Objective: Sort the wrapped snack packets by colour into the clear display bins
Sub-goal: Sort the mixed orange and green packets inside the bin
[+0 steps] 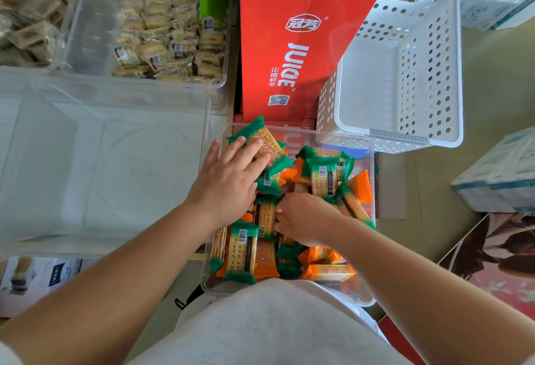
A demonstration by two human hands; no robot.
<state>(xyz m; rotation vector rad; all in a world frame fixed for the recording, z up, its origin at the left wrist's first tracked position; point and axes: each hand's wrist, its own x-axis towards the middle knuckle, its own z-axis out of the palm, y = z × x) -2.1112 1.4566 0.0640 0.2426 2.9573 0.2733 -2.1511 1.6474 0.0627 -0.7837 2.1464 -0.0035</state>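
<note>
Packet bin [359,292] is open from above. A red carton [278,54] and white basket [434,60] (both close against it) wall off its far side. The large clear bin [115,147] at left is open-topped.

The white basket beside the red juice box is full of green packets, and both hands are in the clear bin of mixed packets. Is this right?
Not quite: the head view shows the white basket empty. The rest holds: it stands beside the red juice box, and the left hand and right hand are in the clear bin of mixed packets.
</note>
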